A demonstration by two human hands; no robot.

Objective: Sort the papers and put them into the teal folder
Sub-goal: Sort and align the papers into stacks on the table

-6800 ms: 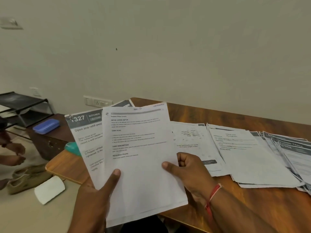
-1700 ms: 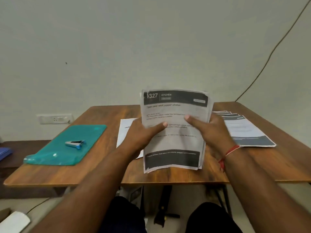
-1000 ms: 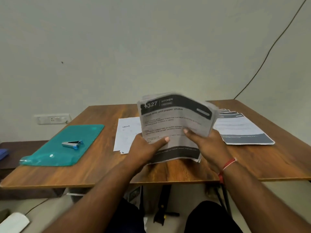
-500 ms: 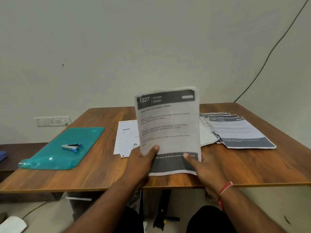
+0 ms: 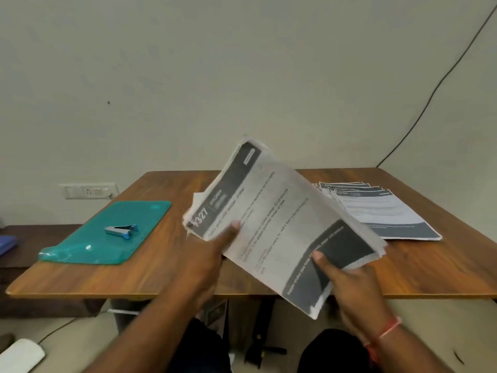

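Both hands hold a tilted stack of printed white-and-grey papers at frame centre, above the front edge of the table.
Lower centre: left hand grips the stack's left edge, thumb on the top sheet near the "327" header. Right hand, red thread band on the wrist, grips the lower right corner, thumb on the dark footer. The stack is turned, header up-left. Brown wooden table beneath. Mid-left: flat teal plastic folder on the table, well apart from the stack, with a small blue-and-silver staple remover on top. Mid-right: fanned pile of grey-headed printed sheets on the table. Far: white wall socket at left, thin dark cable up the wall at upper right.
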